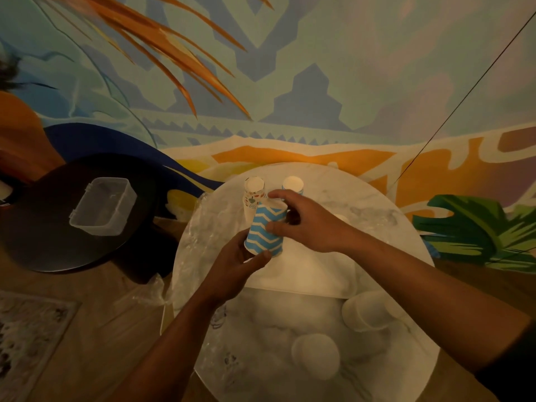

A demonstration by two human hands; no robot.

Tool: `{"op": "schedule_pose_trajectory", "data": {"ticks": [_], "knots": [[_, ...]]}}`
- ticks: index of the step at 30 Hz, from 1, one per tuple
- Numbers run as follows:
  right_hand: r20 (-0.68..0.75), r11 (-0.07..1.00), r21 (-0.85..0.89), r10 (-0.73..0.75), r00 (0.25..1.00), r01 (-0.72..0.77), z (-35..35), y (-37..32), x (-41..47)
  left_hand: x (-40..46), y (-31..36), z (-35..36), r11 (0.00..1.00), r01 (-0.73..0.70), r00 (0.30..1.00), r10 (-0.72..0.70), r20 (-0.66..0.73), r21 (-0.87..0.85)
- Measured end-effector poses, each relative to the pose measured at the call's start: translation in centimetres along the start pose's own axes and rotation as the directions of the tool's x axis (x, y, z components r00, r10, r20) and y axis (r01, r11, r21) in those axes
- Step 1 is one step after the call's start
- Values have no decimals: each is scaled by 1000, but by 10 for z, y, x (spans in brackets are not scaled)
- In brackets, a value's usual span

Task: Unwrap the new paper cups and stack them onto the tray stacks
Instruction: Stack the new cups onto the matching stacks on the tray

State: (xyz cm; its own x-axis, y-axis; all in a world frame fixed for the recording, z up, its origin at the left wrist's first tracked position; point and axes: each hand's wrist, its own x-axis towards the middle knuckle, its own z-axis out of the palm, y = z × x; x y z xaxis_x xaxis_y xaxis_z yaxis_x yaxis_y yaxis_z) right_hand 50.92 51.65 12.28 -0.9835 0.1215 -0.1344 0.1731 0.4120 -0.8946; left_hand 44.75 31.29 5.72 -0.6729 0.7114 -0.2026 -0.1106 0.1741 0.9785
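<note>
While a painted mural wall fills the background, a round white marble tabletop takes up the middle of the view, with a dark round side table to its left carrying a clear plastic container. Clear plastic wrap lies crumpled along the tabletop's left edge and hangs over it. A white tray sits on the tabletop, and at its far side stand two stacks of upside-down cups: a patterned stack on the left and a blue-trimmed stack just beside it on the right. Plain white cups rest nearer the person, off the tray. Above the tray, a blue-and-white zigzag cup stack is held tilted in the air, close in front of the patterned stack. The left hand grips its lower end with curled fingers, and the right hand pinches its upper end between thumb and fingers.
</note>
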Motion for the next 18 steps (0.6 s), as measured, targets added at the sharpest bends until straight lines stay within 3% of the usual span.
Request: {"op": "schedule_pose_trajectory", "data": {"ticks": [4,9,18], "knots": [[-174,990,-103,-112,978,95,-27,-9,17,2,1,-5,997,25,998,-29,-52,-72],[-417,961,-256,-207,885,104,-61,-5,52,-1,-3,-10,999,34,998,-37,-56,-43],[-359,912,-395,-48,932,-106,-47,66,77,-15,-11,-7,981,16,999,-7,-50,192]]}}
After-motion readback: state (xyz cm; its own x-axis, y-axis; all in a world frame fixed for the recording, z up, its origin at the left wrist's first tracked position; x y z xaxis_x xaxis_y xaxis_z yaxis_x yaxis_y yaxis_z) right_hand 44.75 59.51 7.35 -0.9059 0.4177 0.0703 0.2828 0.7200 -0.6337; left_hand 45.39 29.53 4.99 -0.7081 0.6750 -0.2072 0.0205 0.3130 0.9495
